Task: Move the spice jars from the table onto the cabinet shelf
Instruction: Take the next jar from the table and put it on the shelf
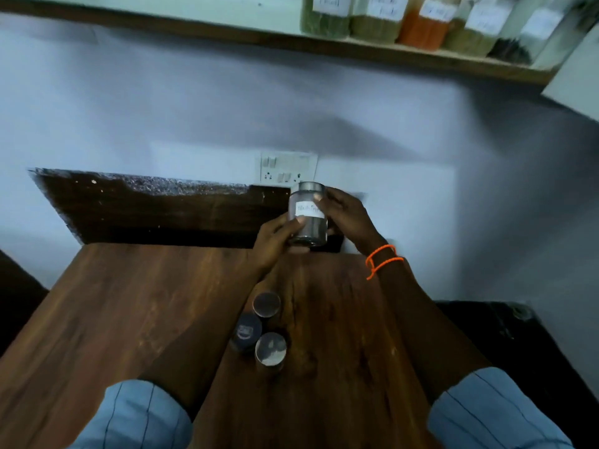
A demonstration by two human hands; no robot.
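A glass spice jar [308, 218] with a metal lid and a white label is held upright above the far edge of the wooden table [97, 319]. My left hand [275, 238] grips its lower left side and my right hand [346, 215] wraps its right side. Three more jars stand on the table between my forearms: one with a metal lid [266, 304], a dark-lidded one [248, 330] and a nearer metal-lidded one [270, 349]. The cabinet shelf [356, 50] runs along the top, with several labelled jars [424, 24] in a row at its right.
A switch and socket panel [287, 168] sits on the white wall behind the held jar. A dark stone counter [155, 209] lies beyond the table's far edge. A white cabinet door edge [577, 79] shows at the upper right.
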